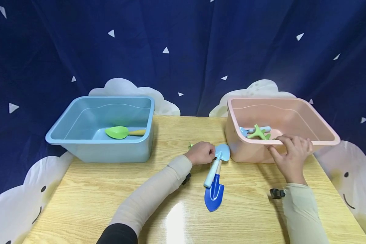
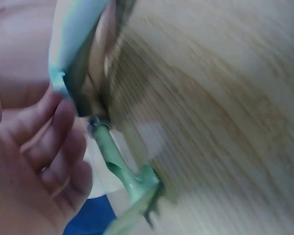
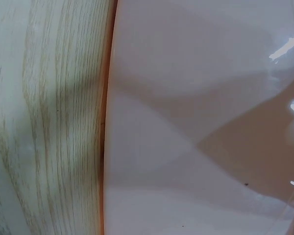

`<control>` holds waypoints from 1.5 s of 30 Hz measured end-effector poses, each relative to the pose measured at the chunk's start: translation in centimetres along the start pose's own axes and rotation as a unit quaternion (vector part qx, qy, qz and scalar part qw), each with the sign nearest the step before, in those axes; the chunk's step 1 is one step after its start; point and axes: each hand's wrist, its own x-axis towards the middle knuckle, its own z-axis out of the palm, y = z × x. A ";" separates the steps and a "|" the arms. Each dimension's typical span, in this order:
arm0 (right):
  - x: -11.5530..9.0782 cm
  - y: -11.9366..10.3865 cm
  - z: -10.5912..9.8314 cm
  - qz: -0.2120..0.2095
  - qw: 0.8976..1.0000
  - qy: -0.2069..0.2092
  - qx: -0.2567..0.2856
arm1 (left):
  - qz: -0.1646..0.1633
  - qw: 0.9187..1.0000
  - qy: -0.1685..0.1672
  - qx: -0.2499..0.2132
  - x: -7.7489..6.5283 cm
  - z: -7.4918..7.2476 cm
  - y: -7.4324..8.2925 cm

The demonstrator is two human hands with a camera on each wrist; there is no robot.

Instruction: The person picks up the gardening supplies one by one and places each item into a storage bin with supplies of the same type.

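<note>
In the head view my left hand (image 1: 202, 153), fingers curled, is at the blade of a light blue toy shovel (image 1: 222, 151). The left wrist view shows its fingertips pinching the edge of that light blue blade (image 2: 76, 36). Under the shovel lies a dark blue trowel (image 1: 214, 196) with a wooden handle. A green-headed tool (image 2: 139, 183) lies beside the left hand, mostly hidden by it in the head view. My right hand (image 1: 291, 157) is at the front rim of the pink bin (image 1: 323, 142), fingers loosely bent and thumb spread before the wall.
Inside the pink bin are a green pronged tool (image 1: 257, 133) and a light blue tool (image 1: 265, 129). A blue bin (image 1: 109, 152) at the left holds a green scoop (image 1: 117, 133) with a yellow handle. Behind the wooden table (image 1: 177, 189) hangs a dark blue curtain (image 1: 186, 40).
</note>
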 end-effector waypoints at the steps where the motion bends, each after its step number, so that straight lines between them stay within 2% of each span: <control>1: 0.0 0.0 0.0 0.002 1.000 -0.001 0.000 | -0.011 1.000 0.015 0.014 0.0 0.0 -0.3; 3: -0.1 0.0 0.1 0.004 1.000 -0.003 0.000 | -0.039 0.998 0.027 0.046 0.1 0.0 -0.9; 6: -0.1 0.0 0.1 0.006 1.000 -0.003 0.000 | -0.075 0.992 0.007 0.104 0.1 -0.1 -1.9; 8: -0.1 0.1 0.1 0.005 1.000 -0.001 0.000 | -0.085 0.988 -0.013 0.131 0.2 0.0 -2.6; 10: -0.1 0.1 0.1 0.003 1.000 0.002 0.001 | -0.085 0.984 -0.014 0.153 0.3 0.0 -3.3; 16: -0.1 0.1 0.1 0.006 1.000 -0.001 0.004 | -0.076 0.982 0.032 0.171 0.8 -0.1 -5.5; 21: -0.2 0.0 0.2 0.012 1.000 -0.005 0.005 | -0.065 0.983 0.051 0.162 0.7 -0.8 -6.8; 24: -0.3 -0.1 0.2 0.014 1.000 -0.007 0.007 | -0.065 0.979 0.068 0.181 0.5 -0.7 -7.2; 28: -0.2 0.0 0.2 0.007 1.000 -0.003 0.004 | -0.104 0.968 0.084 0.214 0.6 -0.4 -6.9; 32: -0.1 0.0 0.2 0.004 1.000 0.001 0.000 | -0.155 0.972 0.046 0.172 1.0 -0.5 -6.1; 35: -0.2 0.0 0.2 0.012 1.000 -0.007 0.002 | -0.177 0.974 0.015 0.142 1.1 -0.3 -5.9; 42: 0.0 -0.1 0.2 0.010 1.000 -0.009 0.006 | -0.209 0.972 0.033 0.101 0.9 -0.6 -6.1; 45: 0.0 0.0 0.1 0.006 1.000 -0.005 0.004 | -0.203 0.974 0.025 0.095 0.7 -0.9 -6.3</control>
